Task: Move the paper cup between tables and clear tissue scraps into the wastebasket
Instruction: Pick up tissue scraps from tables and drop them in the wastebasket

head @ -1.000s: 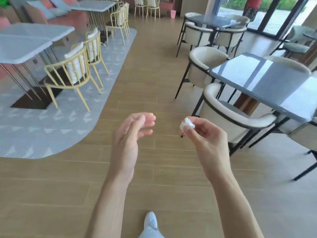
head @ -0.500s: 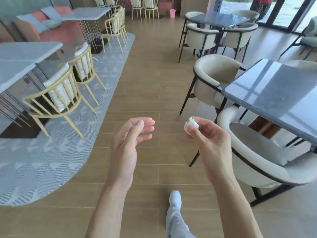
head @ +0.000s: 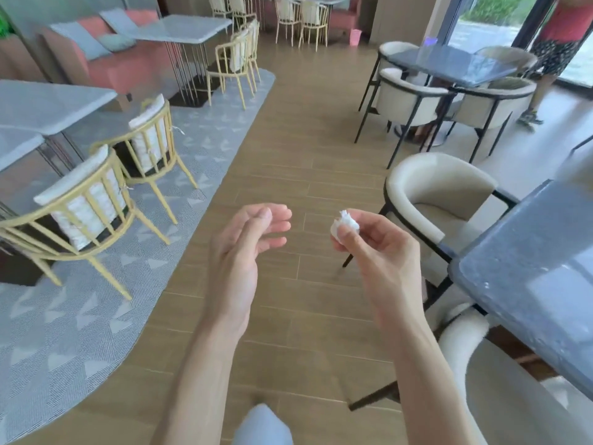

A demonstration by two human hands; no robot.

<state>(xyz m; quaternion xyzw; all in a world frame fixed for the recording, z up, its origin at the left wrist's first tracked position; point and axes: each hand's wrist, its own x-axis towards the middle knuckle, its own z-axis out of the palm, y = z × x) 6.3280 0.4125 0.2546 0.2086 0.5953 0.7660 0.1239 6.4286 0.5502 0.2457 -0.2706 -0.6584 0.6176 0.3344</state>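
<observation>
Your right hand (head: 378, 248) pinches the balled tissue scrap (head: 345, 223) at chest height, left hand (head: 247, 239) loosely open and empty. You've advanced up the wood aisle; the near cream chair (head: 439, 200) has slid to 3 o'clock, and the pink wastebasket (head: 355, 37), at 12 o'clock, now looks closer.

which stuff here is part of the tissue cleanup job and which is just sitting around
Part of the job:
- tissue scrap, pinched in the right hand
- pink wastebasket, far down the aisle
- left hand, holding nothing

Just there:
- yellow chair
- cream chair
- dark table
- grey rug
</observation>
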